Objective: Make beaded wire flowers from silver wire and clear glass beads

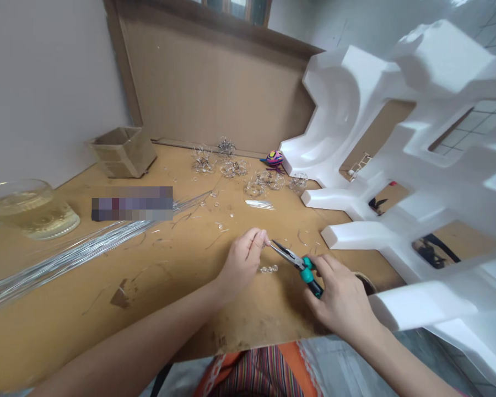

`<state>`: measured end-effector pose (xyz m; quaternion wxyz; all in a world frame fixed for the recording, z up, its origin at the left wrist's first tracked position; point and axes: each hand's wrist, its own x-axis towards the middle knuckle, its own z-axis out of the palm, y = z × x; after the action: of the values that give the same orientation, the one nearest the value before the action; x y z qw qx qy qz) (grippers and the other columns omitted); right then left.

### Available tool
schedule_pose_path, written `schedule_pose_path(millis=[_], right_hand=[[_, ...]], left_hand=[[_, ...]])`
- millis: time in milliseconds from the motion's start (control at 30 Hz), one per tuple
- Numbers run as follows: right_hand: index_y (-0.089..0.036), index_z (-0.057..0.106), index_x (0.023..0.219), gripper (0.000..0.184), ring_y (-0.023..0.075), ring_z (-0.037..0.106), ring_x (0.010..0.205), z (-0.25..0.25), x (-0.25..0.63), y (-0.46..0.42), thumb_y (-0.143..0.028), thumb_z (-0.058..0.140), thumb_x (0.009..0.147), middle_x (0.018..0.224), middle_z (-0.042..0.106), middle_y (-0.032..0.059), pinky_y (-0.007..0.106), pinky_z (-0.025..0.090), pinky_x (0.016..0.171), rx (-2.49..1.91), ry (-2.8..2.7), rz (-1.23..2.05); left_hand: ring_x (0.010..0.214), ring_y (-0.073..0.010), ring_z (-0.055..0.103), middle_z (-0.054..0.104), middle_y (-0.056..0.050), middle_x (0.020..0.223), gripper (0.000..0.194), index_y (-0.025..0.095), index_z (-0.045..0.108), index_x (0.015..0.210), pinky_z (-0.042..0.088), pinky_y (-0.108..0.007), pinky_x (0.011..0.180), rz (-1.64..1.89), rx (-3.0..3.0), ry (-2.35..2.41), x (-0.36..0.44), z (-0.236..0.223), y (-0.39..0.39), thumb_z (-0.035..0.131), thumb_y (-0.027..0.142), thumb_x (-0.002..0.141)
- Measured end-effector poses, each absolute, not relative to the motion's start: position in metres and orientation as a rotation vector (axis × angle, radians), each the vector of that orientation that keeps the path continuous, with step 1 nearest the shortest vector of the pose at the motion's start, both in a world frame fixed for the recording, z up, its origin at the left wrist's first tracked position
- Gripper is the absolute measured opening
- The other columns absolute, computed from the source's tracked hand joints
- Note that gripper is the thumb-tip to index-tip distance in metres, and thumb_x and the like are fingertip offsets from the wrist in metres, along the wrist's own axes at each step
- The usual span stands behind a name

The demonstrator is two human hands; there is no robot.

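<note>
My left hand (244, 255) is closed in a pinch over the middle of the table. A small, thin, shiny bit shows at its fingertips, too small to name. Needle-nose pliers (300, 264) with teal and black handles are in my right hand (342, 292). Their jaws are slightly apart and point at my left fingertips. Just below lie several small clear rings (269, 269) in a row. Further back is a short bunch of cut wires (260, 204). Behind that sit several tangled wire pieces (233, 167).
Long straight wires (95, 242) run across the left, past a blurred-out box (132, 204). A glass of pale yellow liquid (33, 212) and a cardboard box (122, 157) stand left. White foam packing (343, 99) lines the right side. A colourful ball-like thing (274, 158) lies at the back.
</note>
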<state>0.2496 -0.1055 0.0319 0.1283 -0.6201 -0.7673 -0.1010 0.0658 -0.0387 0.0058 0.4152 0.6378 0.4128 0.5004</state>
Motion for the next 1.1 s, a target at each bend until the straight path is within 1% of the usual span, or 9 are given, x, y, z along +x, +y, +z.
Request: schedule_pose_path(millis=[133, 267, 400, 567, 733, 833, 1000, 1100], right_hand=[[-0.018, 0.053, 0.099, 0.031, 0.0225, 0.055, 0.077, 0.033, 0.246, -0.107, -0.028, 0.053, 0.069, 0.085, 0.059, 0.0049, 0.031, 0.037, 0.064, -1.785, -2.223, -0.551], [-0.018, 0.055, 0.096, 0.028, 0.0219, 0.055, 0.074, 0.034, 0.244, -0.107, -0.030, 0.053, 0.070, 0.079, 0.059, 0.0044, 0.031, 0.036, 0.064, -1.762, -2.205, -0.686], [-0.018, 0.056, 0.094, 0.026, 0.0202, 0.055, 0.071, 0.034, 0.246, -0.105, -0.029, 0.053, 0.071, 0.075, 0.059, 0.0032, 0.029, 0.035, 0.062, -1.701, -2.201, -0.722], [-0.018, 0.056, 0.094, 0.025, 0.0177, 0.056, 0.067, 0.034, 0.252, -0.105, -0.027, 0.053, 0.071, 0.074, 0.060, 0.0021, 0.027, 0.035, 0.060, -1.635, -2.187, -0.739], [-0.019, 0.057, 0.094, 0.025, 0.0173, 0.057, 0.068, 0.040, 0.260, -0.107, -0.027, 0.054, 0.070, 0.079, 0.062, 0.0027, 0.026, 0.036, 0.060, -1.656, -2.176, -0.755], [-0.019, 0.058, 0.092, 0.024, 0.0173, 0.056, 0.067, 0.044, 0.265, -0.107, -0.027, 0.055, 0.070, 0.080, 0.062, 0.0026, 0.026, 0.035, 0.060, -1.666, -2.180, -0.789], [-0.018, 0.058, 0.096, 0.029, 0.0195, 0.055, 0.071, 0.046, 0.266, -0.107, -0.029, 0.055, 0.070, 0.084, 0.062, 0.0056, 0.029, 0.034, 0.063, -1.698, -2.208, -0.865], [-0.017, 0.058, 0.100, 0.032, 0.0217, 0.054, 0.076, 0.046, 0.262, -0.107, -0.029, 0.055, 0.071, 0.087, 0.061, 0.0075, 0.031, 0.034, 0.066, -1.745, -2.236, -0.858]], left_hand=[[0.054, -0.0113, 0.046, 0.043, 0.004, 0.056, 0.027, 0.020, 0.049, 0.076, 0.037, -0.022, 0.056, 1.294, 1.748, 1.151, 0.064, 0.009, -0.042, 0.030, 0.034, 0.090], [0.058, -0.0123, 0.049, 0.047, 0.002, 0.059, 0.027, 0.020, 0.049, 0.075, 0.037, -0.024, 0.060, 1.303, 1.793, 1.197, 0.064, 0.011, -0.043, 0.030, 0.032, 0.090], [0.059, -0.0122, 0.050, 0.050, 0.001, 0.063, 0.026, 0.019, 0.049, 0.075, 0.037, -0.024, 0.060, 1.305, 1.785, 1.191, 0.065, 0.012, -0.043, 0.031, 0.031, 0.090], [0.060, -0.0121, 0.050, 0.053, 0.001, 0.064, 0.026, 0.019, 0.050, 0.074, 0.038, -0.023, 0.060, 1.318, 1.774, 1.144, 0.064, 0.011, -0.042, 0.033, 0.031, 0.089], [0.065, -0.0121, 0.051, 0.055, -0.001, 0.074, 0.019, 0.019, 0.056, 0.084, 0.042, -0.022, 0.061, 1.277, 1.740, 0.958, 0.064, 0.011, -0.041, 0.041, 0.031, 0.086], [0.069, -0.0122, 0.053, 0.053, -0.001, 0.079, 0.016, 0.020, 0.056, 0.086, 0.044, -0.022, 0.064, 1.248, 1.740, 0.875, 0.065, 0.010, -0.040, 0.044, 0.029, 0.084], [0.066, -0.0116, 0.055, 0.053, -0.002, 0.080, 0.016, 0.019, 0.057, 0.084, 0.046, -0.023, 0.062, 1.242, 1.658, 0.833, 0.068, 0.007, -0.038, 0.045, 0.028, 0.083], [0.066, -0.0126, 0.057, 0.056, -0.002, 0.074, 0.016, 0.018, 0.057, 0.082, 0.046, -0.025, 0.065, 1.240, 1.583, 0.822, 0.070, 0.007, -0.038, 0.045, 0.029, 0.082]])
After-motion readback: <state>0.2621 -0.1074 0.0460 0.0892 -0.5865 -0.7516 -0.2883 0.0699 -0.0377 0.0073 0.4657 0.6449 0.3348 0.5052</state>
